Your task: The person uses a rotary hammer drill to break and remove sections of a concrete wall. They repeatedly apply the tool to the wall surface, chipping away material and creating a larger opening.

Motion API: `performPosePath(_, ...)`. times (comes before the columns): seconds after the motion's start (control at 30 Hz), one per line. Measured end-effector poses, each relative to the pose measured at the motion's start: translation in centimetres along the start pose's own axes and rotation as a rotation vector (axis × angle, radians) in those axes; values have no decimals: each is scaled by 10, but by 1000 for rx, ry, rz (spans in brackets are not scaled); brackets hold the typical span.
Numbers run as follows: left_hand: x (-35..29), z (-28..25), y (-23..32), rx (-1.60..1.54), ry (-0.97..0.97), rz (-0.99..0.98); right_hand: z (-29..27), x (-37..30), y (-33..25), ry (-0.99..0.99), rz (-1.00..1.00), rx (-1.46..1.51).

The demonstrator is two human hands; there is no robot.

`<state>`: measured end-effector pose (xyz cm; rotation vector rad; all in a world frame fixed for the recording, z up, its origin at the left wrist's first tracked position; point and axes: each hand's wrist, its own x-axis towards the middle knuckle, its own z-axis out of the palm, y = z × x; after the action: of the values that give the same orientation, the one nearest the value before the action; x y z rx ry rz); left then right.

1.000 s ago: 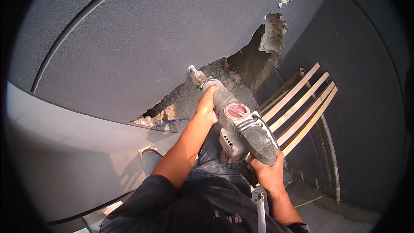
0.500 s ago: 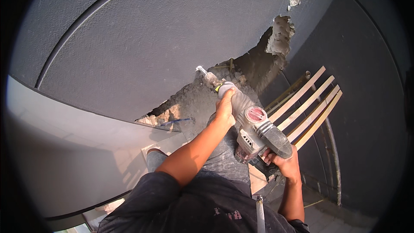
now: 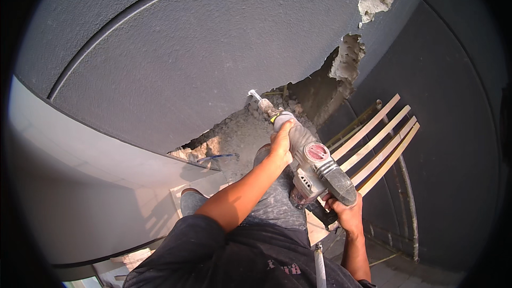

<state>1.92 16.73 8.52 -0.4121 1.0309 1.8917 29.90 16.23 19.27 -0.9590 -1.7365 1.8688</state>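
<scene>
A dusty grey rotary hammer (image 3: 314,154) with a round red cap slants across the middle of the head view. My left hand (image 3: 281,143) is wrapped round its front barrel, just behind the chuck. At the tool's rear, my right hand (image 3: 346,210) grips the handle, with some fingers hidden behind it. The pale chisel bit (image 3: 255,95) points up and left. Its tip meets the dark grey textured wall (image 3: 213,58) at the broken lower edge, above the opening. Whether the tip has bitten in, I cannot tell.
Broken rubble (image 3: 248,133) lies in the opening, beside a blue cable (image 3: 218,156). Pale wooden slats (image 3: 373,128) lean at the right near a metal pole (image 3: 410,202). Another chipped hole (image 3: 377,1) shows at upper right. A white curved wall (image 3: 80,165) stands left.
The wall and its hole sit lower in the picture as the view tilts up. Both hands keep their hold on the rotary hammer, its bit still at the broken edge.
</scene>
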Motion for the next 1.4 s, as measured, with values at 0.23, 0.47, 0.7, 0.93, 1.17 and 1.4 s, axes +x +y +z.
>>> performPosePath(0.23,2,-3,-14,-41,-66,55,-19,9,28,-43,-33,-21)
performPosePath(0.47,2,2,-17,19,-46,71,-22,13,46,-14,-67,-18)
performPosePath(0.7,3,5,-1,-40,-78,-120,4,-5,-19,22,-28,-52)
performPosePath(0.93,-24,26,0,-11,59,-37,-23,17,-25,-21,11,10)
performPosePath(1.17,4,35,-2,-12,132,-39,-29,31,-31,-12,-7,23)
performPosePath(1.4,17,2,-19,-18,-25,-23,-12,4,-1,4,6,-52)
